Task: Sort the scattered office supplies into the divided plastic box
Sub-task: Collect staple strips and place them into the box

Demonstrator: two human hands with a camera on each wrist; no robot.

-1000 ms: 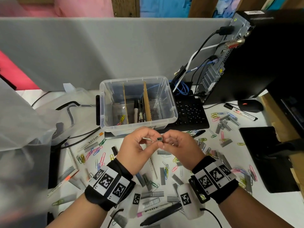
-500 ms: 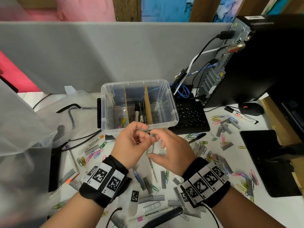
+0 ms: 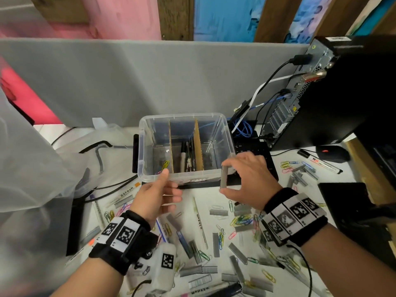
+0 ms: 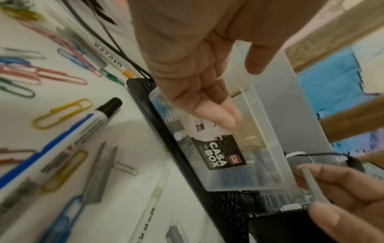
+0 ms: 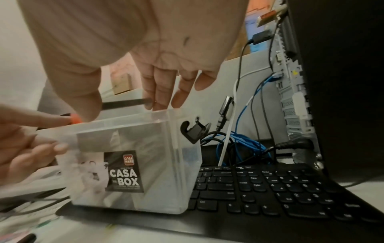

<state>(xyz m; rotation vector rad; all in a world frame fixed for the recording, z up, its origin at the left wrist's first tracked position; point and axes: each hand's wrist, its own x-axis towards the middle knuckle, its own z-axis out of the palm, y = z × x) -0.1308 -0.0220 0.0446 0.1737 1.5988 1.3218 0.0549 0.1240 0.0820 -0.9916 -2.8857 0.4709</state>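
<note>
Staple strip (image 3: 224, 176) now pinched in right hand (image 3: 250, 181) alone, left hand (image 3: 157, 195) drawn away, fingers relaxed

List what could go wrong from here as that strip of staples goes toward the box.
1. The right hand pinches the staple strip only by its ends; such strips may snap and scatter.
2. The strip is at the near rim of the box, outside it; released now, it would likely fall onto the keyboard or desk.
3. The left hand is open beside the box and not holding it, so a bump could shift the box.
</note>
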